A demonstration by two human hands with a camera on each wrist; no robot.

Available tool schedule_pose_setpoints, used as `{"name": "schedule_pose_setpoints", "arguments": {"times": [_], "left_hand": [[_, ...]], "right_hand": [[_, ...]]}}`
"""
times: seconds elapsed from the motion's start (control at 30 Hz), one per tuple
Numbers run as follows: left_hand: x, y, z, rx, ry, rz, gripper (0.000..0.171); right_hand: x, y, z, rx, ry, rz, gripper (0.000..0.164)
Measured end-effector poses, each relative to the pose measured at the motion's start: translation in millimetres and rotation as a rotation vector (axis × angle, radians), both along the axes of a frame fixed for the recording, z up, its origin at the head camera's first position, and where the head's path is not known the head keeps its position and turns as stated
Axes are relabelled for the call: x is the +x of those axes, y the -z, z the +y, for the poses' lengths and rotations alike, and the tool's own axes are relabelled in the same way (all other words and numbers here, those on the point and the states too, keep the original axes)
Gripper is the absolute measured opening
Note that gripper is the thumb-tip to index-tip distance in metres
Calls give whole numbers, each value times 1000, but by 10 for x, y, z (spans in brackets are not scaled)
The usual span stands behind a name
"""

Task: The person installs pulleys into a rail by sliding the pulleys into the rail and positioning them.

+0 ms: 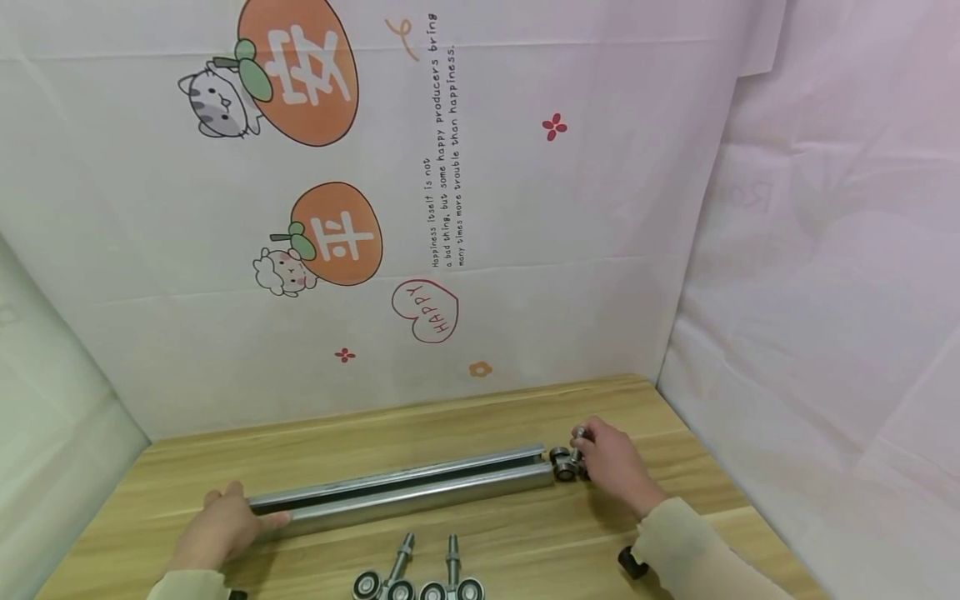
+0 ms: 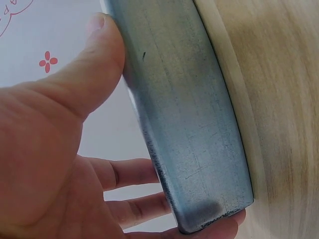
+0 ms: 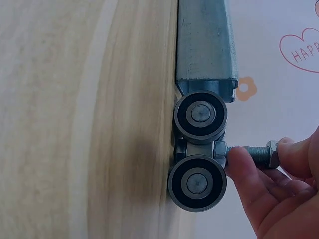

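Note:
A silver metal channel track (image 1: pixel 420 502) lies across the wooden table, its slot facing up. My left hand (image 1: pixel 219 530) grips the track's left end. In the left wrist view the thumb (image 2: pixel 102 59) lies along one edge and fingers reach round the far side and end. At the right end, my right hand (image 1: pixel 613 460) pinches the upright bolt (image 3: pixel 256 156) of a wheeled trolley roller (image 3: pixel 200 115). Its leading wheels are right at the track's open mouth, while the rear wheel (image 3: pixel 197 183) stands outside. How far the front wheels enter is unclear.
Two more trolley rollers with bolts, one on the left (image 1: pixel 405 550) and one on the right (image 1: pixel 453 554), lie at the table's near edge, partly cut off. Behind the wooden table (image 1: pixel 480 421) hangs a printed white cloth (image 1: pixel 525 250). White sheets stand at both sides.

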State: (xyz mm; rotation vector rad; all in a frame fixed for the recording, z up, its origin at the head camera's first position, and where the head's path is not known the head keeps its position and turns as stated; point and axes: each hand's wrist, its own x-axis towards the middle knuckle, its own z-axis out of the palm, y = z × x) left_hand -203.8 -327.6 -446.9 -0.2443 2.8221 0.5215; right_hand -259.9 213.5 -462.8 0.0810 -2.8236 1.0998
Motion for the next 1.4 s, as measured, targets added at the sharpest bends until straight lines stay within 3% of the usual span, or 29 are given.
{"name": "schedule_pose_setpoints", "arguments": {"times": [0.33,0.6,0.7,0.93,1.4], "left_hand": [[-7,10,-8,-1,1,1,139],[-17,17,-2,-1,0,-2,139],[-11,16,0,1,3,0,138],[7,15,-5,43,-10,16,138],[-9,70,-51,162,-51,-28,143]], "right_hand": [[0,13,-105,-148,11,-45,6],[-12,34,-179,-229,-33,-65,8],[-15,42,-191,-208,-50,-62,9],[-41,37,-236,-20,-82,28,6],[-37,-96,-296,83,-96,46,13]]}}
